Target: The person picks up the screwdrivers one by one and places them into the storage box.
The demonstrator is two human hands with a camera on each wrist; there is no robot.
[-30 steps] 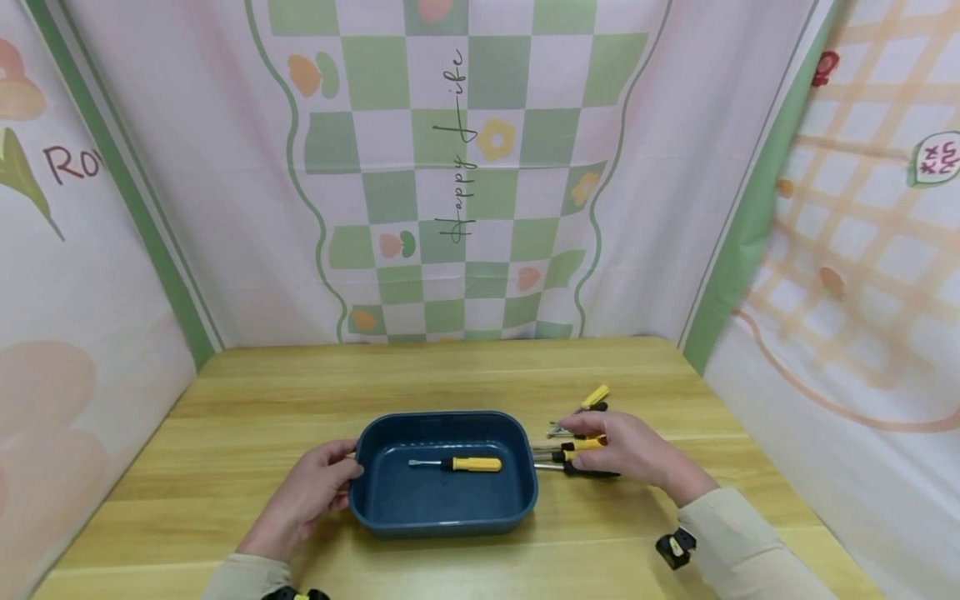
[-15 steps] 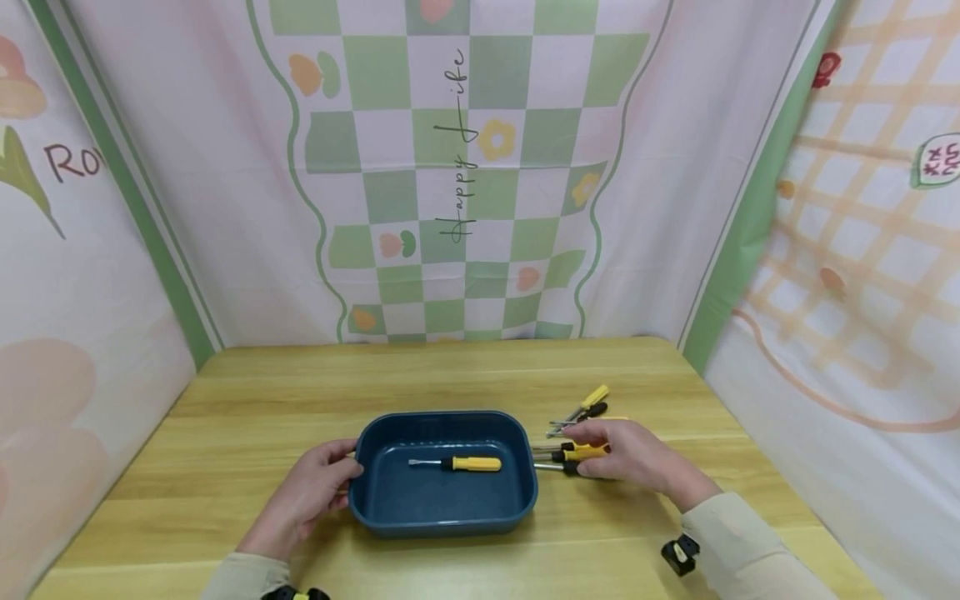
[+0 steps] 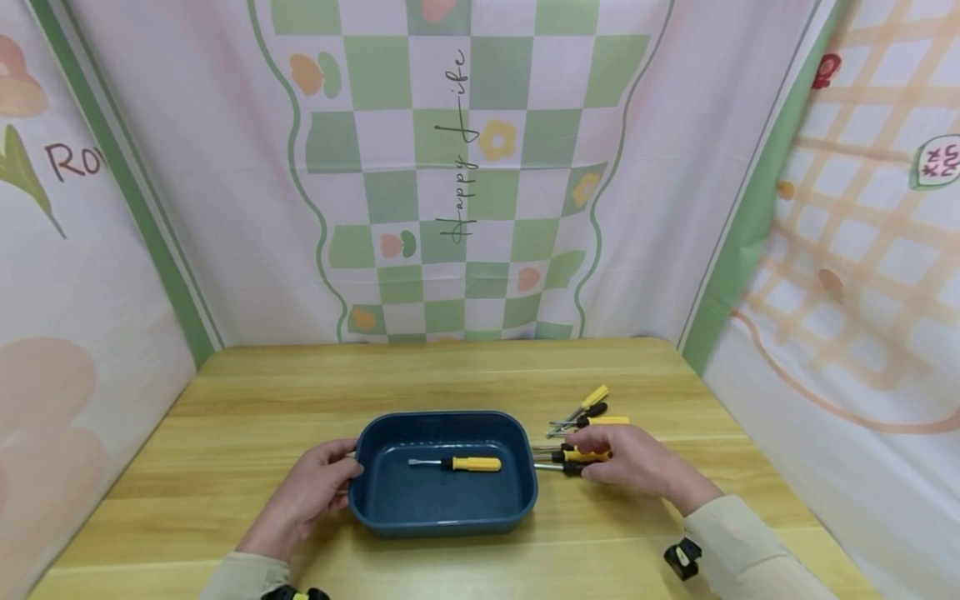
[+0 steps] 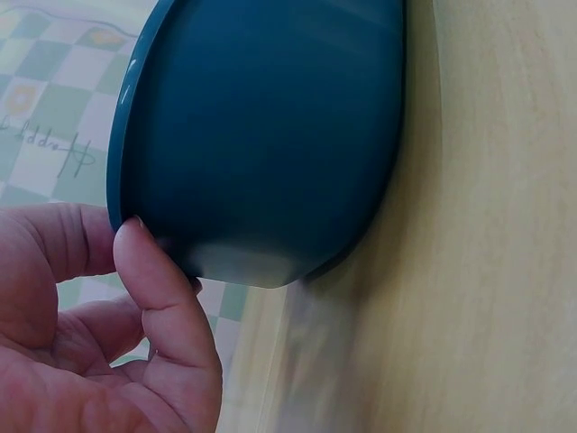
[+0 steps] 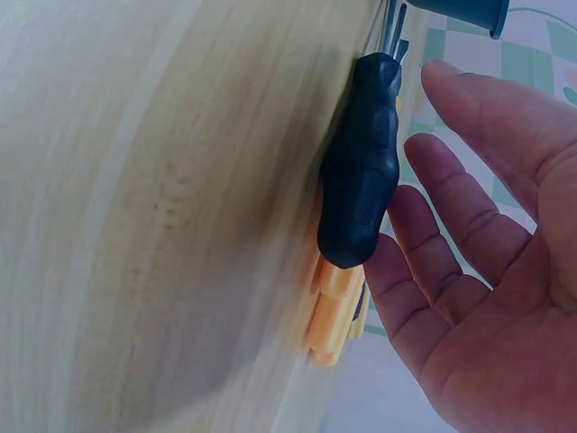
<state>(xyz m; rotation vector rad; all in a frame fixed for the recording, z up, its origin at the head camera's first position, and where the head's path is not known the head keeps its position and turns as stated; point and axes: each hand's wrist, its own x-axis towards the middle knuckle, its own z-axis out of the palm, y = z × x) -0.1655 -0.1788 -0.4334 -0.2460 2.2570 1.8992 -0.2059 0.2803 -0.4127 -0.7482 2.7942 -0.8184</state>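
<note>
My left hand point(image 3: 311, 492) pinches the left rim of a deep blue rectangular dish point(image 3: 442, 527), thumb and fingers on either side of the wall in the left wrist view. Inside the dish lies a yellow-and-black screwdriver point(image 3: 476, 464), its tip to the left. My right hand point(image 3: 637, 460), fingers spread and loosely bent, is over several screwdrivers lying right of the dish. Nearest to it in the right wrist view is a black-handled screwdriver point(image 5: 359, 171), with yellow handles point(image 5: 329, 316) beyond. The right hand covers part of these handles in the head view.
Behind the right hand lie more screwdrivers, including a yellow-handled one point(image 3: 596, 397) and a dark-handled one point(image 3: 596, 409). All rest on a wooden table point(image 3: 300, 383), with printed cloth point(image 3: 465, 208) hanging behind it and at both sides.
My right hand has shifted slightly right and toward me, uncovering a yellow screwdriver handle behind it. The left hand, the dish and the screwdriver inside have not moved.
</note>
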